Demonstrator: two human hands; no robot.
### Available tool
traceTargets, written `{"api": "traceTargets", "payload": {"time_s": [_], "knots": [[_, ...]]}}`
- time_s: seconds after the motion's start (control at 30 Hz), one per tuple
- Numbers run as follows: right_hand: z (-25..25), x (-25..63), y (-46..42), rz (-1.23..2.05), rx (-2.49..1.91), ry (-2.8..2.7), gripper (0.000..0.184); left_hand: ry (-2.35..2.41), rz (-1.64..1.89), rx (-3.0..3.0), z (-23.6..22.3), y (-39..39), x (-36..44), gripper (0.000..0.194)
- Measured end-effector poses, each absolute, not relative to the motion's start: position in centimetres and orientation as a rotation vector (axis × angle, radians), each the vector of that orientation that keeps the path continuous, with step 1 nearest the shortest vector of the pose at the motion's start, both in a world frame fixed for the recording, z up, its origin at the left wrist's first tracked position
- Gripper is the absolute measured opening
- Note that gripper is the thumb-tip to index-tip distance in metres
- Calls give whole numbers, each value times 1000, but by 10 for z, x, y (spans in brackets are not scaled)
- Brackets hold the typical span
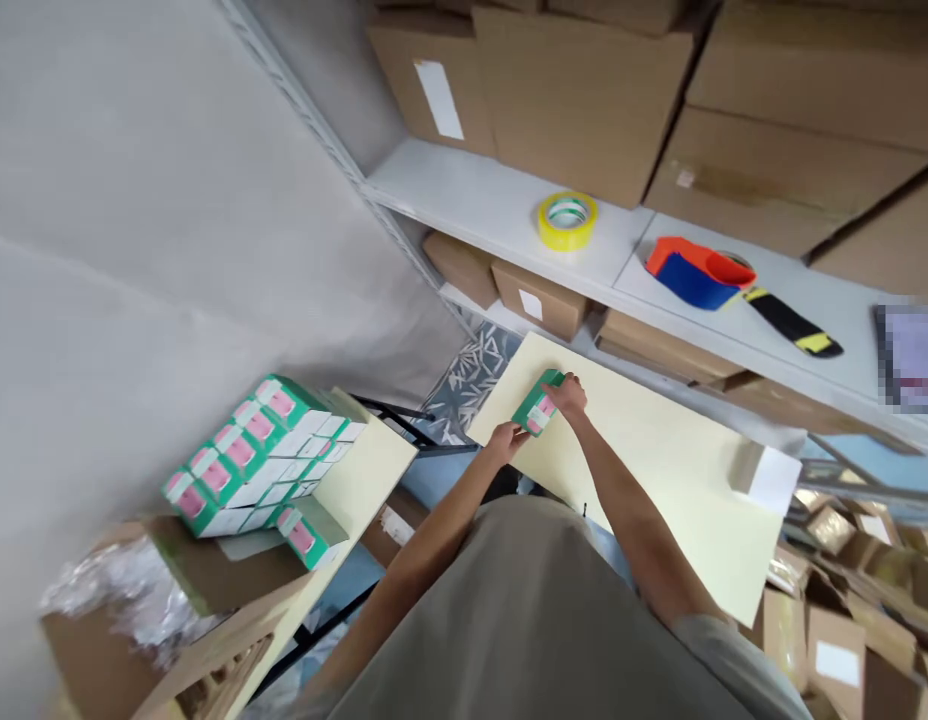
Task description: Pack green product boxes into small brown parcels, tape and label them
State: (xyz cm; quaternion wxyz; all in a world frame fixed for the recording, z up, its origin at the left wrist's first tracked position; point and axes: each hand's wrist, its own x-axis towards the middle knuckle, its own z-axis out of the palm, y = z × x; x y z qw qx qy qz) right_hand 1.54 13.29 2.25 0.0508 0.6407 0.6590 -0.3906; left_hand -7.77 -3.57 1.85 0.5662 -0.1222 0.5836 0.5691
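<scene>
A small green box [537,403] with a pink and white label is held over the left end of the pale yellow table [644,450]. My left hand [507,441] grips its lower near corner, fingers closed at the edge. At the box's upper right side, my right hand [569,394] is closed on it, fingers bent over the top. I cannot tell whether the box rests on the tabletop. To the left, several green and white boxes of the same look stand stacked [265,455], with a single one [306,535] in front of the stack.
A white box [765,475] stands at the table's right end. On the grey shelf [464,185] are a yellow tape roll [567,220], an orange and blue tape dispenser [700,272] and large cartons [576,100]. Cardboard boxes [831,640] crowd the lower right; an open carton with plastic [134,600] sits lower left.
</scene>
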Motion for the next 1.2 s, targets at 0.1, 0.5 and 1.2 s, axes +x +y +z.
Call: {"api": "traceTargets", "payload": {"time_s": [0.1,0.5,1.2], "knots": [[29,-21,159,-1140,1905,2059,63,1402,1384,-333,26,-15,-85,14],[52,-43,163,-1015,1921,2116,77,1343,1465,-131,72,-103,-113,47],[117,-183,-358,-1657,201,2254,71,1617,2712,-856,146,-671,-220,40]]}}
